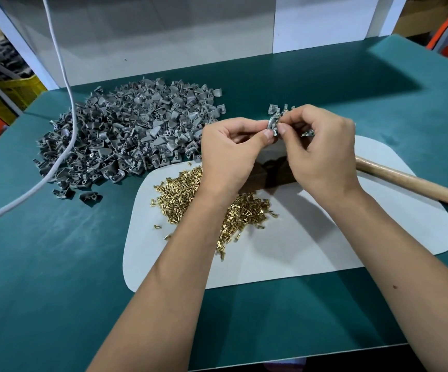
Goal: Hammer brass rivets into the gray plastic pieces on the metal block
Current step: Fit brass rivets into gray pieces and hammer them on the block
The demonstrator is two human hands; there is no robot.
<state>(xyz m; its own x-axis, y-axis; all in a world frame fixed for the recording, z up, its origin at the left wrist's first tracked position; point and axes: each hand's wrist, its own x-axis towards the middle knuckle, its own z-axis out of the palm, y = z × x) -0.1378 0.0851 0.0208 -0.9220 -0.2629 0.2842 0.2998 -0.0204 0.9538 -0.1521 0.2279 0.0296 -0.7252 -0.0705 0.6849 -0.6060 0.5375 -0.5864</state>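
Observation:
My left hand [230, 149] and my right hand [322, 146] meet above the white mat, both pinching one small gray plastic piece [273, 125] between thumbs and fingertips. A rivet in it cannot be made out. Below the hands sits the dark metal block [267, 174], mostly in their shadow. A heap of brass rivets [179, 191] lies on the white mat [311, 248], partly under my left forearm. The hammer's wooden handle [416, 187] lies to the right; its head is hidden behind my right hand.
A large pile of gray plastic pieces [126, 132] covers the green table [56, 264] at the left. A few more gray pieces [276, 110] lie behind my hands. A white cable [69, 108] runs down across the pile. White panels stand at the back.

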